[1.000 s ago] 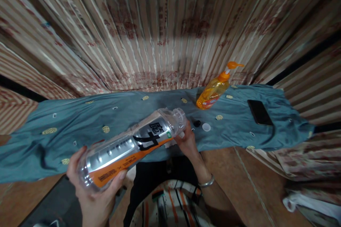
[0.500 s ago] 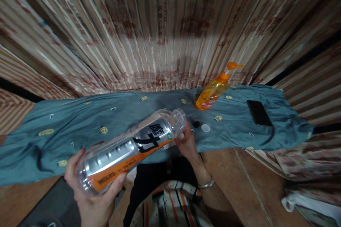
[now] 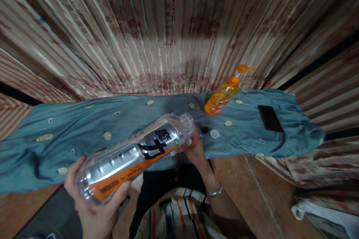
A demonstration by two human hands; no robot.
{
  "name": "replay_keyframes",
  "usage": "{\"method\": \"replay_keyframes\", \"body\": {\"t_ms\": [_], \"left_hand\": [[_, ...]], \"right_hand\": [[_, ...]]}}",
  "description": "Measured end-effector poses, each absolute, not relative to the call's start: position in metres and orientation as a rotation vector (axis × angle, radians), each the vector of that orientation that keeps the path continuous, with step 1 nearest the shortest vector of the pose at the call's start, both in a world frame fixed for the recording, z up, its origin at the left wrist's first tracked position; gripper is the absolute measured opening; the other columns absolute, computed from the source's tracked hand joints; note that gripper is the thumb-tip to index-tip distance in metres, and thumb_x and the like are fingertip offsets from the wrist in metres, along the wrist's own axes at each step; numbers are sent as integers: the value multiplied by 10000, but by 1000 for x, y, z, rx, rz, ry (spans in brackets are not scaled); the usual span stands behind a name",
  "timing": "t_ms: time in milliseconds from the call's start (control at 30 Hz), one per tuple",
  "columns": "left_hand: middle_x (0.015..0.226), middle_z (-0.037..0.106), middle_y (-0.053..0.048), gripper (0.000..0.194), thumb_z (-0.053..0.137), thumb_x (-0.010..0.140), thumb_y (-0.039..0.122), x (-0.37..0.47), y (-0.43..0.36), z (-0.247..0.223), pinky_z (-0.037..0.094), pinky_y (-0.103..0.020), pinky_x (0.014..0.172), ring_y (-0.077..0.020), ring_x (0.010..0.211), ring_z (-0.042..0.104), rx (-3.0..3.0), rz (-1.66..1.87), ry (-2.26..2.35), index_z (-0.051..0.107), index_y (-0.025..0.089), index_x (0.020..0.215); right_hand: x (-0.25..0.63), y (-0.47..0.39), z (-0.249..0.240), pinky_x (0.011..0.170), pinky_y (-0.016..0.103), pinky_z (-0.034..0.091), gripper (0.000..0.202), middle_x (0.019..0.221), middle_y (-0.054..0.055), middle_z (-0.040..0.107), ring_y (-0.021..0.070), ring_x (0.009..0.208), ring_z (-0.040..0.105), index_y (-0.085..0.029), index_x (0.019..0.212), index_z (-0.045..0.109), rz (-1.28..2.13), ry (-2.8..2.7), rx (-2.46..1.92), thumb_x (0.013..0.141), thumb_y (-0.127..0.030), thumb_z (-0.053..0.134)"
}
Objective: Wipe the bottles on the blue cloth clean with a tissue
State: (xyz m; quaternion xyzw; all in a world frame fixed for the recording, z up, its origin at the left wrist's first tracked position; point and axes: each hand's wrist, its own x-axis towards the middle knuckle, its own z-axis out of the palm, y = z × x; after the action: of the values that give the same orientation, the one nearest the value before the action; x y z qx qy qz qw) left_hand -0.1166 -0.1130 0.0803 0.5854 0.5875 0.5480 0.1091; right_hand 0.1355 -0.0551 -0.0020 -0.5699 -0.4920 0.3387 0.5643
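The room is dim and warm-toned, with light seeming to come from above and behind the viewer, since a broad soft shadow band lies across the upper part of the striped curtain [image 3: 179,26] and the blue cloth [image 3: 126,119] is lit evenly. Bright glare streaks run along the clear plastic bottle [image 3: 134,153], washing out part of its label, and the orange soap dispenser [image 3: 221,97] glows a little. Wide-angle distortion bends the curtain's stripes outward toward the edges, where the corners go soft and slightly smeared.

2 bottles [image 3: 134,157] [image 3: 221,97], 2 caps [image 3: 214,133] [image 3: 205,130], 1 phone [image 3: 269,118]
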Motion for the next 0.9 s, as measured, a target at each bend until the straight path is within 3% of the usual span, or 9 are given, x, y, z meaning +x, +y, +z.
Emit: {"method": "replay_keyframes", "body": {"t_ms": [200,467,667,900], "left_hand": [[1253,627,-28,1029,903,498,388,-120,-109,76,583,-422,992,-264,1092,652,1761,1698,1664,489,371,1440],[1280,610,12,1024,914,510,357,-123,-107,74,535,-245,960,-164,1088,629,1851,1711,1605,488,355,1441],[1261,605,3,997,893,536,412,-122,-106,76,548,-313,985,-197,1086,623,1864,1697,1644,482,363,1444],[1272,608,-5,1014,901,517,365,-124,-105,72,538,-320,1016,-202,1103,627,1867,1710,1607,487,348,1443]], "right_hand": [[136,-55,-3,878,385,600,623,1151,86,745,249,1012,725,-212,1384,520,805,-1154,-1338,810,-359,713],[136,-55,-2,931,385,586,571,1208,97,733,250,1075,722,-217,1356,514,794,-1182,-1306,837,-367,698],[136,-55,-3,881,385,602,590,1160,96,749,257,1019,739,-215,1358,507,778,-1175,-1338,829,-381,709],[137,-55,-6,894,399,591,594,1151,98,744,262,1031,725,-219,1346,517,771,-1171,-1365,816,-399,713]]}}
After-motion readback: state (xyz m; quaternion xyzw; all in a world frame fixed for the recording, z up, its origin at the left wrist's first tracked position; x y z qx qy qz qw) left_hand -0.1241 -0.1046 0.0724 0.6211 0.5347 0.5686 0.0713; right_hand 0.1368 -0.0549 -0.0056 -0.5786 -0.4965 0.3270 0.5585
